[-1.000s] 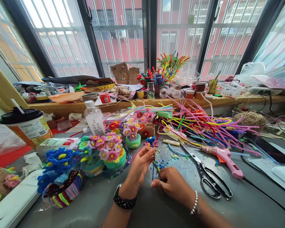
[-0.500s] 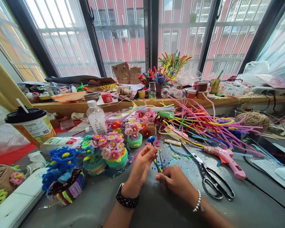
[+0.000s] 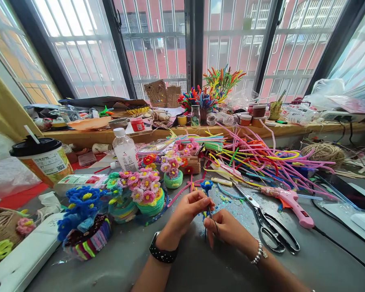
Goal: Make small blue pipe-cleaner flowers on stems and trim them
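Since a second ago the blue flower (image 3: 206,185) has shifted right and a little nearer, and both hands have drawn closer together around its stem (image 3: 209,211). The left hand (image 3: 187,213) pinches the stem just under the bloom between thumb and forefinger, with the other fingers curled in. The right hand (image 3: 228,229) pinches the lower part of the stem, its fingers folded close; the two hands almost touch. The flower stands upright above the fingers, over the near middle of the grey table (image 3: 200,267), where blue scraps and glitter lie scattered. A black watch (image 3: 162,253) is on the left wrist and a beaded bracelet (image 3: 258,253) on the right. Just right of the right hand lie scissors (image 3: 267,227), blades pointing far left, and beyond them a pink glue gun (image 3: 288,200) with its cord trailing right. A tangle of pipe cleaners (image 3: 261,160) spreads across the far right, with a twine ball (image 3: 324,153) past it. To the left of the hands sit finished pots: a pink-flowered one (image 3: 146,192) nearest, a blue-flowered one (image 3: 83,221) further left and a small green one (image 3: 172,172) farther back. A clear bottle (image 3: 125,151) and a lidded cup (image 3: 44,160) stand at the far left.
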### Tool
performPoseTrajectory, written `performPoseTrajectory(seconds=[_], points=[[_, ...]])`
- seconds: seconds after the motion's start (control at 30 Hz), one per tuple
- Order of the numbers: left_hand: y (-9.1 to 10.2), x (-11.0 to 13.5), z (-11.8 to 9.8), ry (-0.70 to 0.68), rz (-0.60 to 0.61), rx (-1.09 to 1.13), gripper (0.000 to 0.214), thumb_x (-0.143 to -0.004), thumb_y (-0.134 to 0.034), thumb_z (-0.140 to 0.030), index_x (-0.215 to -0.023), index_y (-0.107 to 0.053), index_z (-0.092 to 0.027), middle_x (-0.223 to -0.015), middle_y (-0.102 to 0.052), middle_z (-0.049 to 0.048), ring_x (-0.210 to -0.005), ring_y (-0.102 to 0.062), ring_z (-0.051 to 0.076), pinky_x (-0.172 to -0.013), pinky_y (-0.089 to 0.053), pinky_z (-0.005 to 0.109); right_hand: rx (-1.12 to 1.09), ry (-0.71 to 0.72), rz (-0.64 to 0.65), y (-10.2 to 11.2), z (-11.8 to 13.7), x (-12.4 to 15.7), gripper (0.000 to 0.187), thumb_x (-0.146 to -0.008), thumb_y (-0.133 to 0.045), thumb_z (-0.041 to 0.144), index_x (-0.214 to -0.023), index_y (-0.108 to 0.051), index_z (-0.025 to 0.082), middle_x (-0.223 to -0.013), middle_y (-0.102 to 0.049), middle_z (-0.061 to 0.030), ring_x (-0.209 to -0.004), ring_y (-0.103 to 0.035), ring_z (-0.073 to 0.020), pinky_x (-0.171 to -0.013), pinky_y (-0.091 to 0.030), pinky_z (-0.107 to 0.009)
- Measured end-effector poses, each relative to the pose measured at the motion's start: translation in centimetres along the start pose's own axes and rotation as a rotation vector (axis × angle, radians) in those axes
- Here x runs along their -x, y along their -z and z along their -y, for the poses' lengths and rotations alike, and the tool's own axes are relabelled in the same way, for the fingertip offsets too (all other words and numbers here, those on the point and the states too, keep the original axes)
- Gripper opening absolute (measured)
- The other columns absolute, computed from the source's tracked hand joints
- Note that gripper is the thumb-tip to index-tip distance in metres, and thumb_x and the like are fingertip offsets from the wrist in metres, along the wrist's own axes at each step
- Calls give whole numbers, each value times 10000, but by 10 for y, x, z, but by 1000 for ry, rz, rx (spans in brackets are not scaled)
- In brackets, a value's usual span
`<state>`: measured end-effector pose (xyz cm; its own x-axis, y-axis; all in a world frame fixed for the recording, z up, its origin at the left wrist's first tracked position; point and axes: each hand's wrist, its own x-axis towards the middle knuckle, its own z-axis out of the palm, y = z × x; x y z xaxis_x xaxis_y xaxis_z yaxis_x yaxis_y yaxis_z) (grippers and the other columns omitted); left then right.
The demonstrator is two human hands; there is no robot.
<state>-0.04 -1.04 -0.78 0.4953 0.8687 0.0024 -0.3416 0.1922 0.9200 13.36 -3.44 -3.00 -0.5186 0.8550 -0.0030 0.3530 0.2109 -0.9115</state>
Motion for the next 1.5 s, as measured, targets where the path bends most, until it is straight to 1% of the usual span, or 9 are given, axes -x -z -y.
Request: performPoseTrajectory(seconds=[0.2, 0.33, 0.47, 0.67, 0.83, 1.0, 1.2, 1.33, 1.5], points=[[3, -2, 1, 0, -18, -29, 149, -664, -610, -245, -605, -541, -127, -624, -575, 11, -618, -504, 95, -619, -361, 213, -44, -75, 87, 7, -3, 0, 608, -694, -388, 632, -514, -645, 111, -319, -326, 40, -312, -279, -45, -349, -185, -197], [3, -2, 1, -8, -53, -21, 152, -654, -619, -253, -615, -547, -126, -623, -568, 7, -611, -495, 84, -603, -353, 198, -137, -55, 104, 9, -2, 0, 562, -694, -415, 611, -585, -654, 114, -381, -397, 32, -360, -339, -52, -387, -235, -185], [2, -2, -1, -8, -117, -33, 166, -632, -634, -269, -611, -548, -129, -624, -560, 5, -627, -499, 91, -612, -362, 195, -134, -71, 33, 8, 1, 0, 544, -683, -435, 605, -612, -645, 108, -412, -403, 32, -389, -341, -57, -403, -235, -187], [2, -2, -2, -56, -206, 19, 130, -630, -634, -242, -613, -548, -146, -752, -584, 21, -748, -516, 114, -676, -380, 208, -178, -95, -105, 5, 7, -1, 464, -660, -497, 573, -579, -558, 120, -450, -332, 59, -434, -264, -52, -413, -190, -187], [5, -4, 0, -79, -294, 91, 104, -629, -639, -226, -686, -591, -153, -779, -575, 17, -746, -515, 103, -647, -385, 192, -193, -82, -130, 2, 4, -3, 507, -650, -456, 626, -613, -537, 126, -476, -329, 54, -444, -261, -58, -411, -192, -193], [8, -4, 0, -116, -295, 146, 96, -657, -618, -225, -715, -618, -149, -772, -563, 13, -734, -507, 87, -660, -388, 181, -54, 23, -177, 3, -2, -3, 592, -710, -314, 650, -563, -534, 121, -476, -346, 37, -456, -300, -67, -436, -228, -200], [8, -4, 0, -96, -285, 199, 90, -644, -633, -223, -689, -632, -145, -734, -563, 14, -721, -503, 89, -633, -392, 184, -40, -20, -259, 2, 1, -4, 473, -657, -475, 595, -514, -414, 149, -494, -390, 34, -479, -335, -73, -439, -267, -195], [7, -4, -1, -75, -289, 203, 105, -630, -644, -220, -708, -645, -148, -763, -592, 15, -721, -511, 86, -633, -391, 183, -70, 0, -292, 1, 2, -4, 434, -657, -515, 546, -509, -395, 156, -490, -386, 38, -474, -317, -69, -437, -260, -196], [7, -5, -3, -104, -338, 260, 138, -607, -660, -209, -727, -652, -141, -782, -621, 21, -689, -523, 78, -623, -389, 183, -213, 1, -227, 4, 9, -2, 437, -648, -510, 560, -514, -402, 157, -494, -389, 39, -478, -331, -70, -454, -279, -198]])
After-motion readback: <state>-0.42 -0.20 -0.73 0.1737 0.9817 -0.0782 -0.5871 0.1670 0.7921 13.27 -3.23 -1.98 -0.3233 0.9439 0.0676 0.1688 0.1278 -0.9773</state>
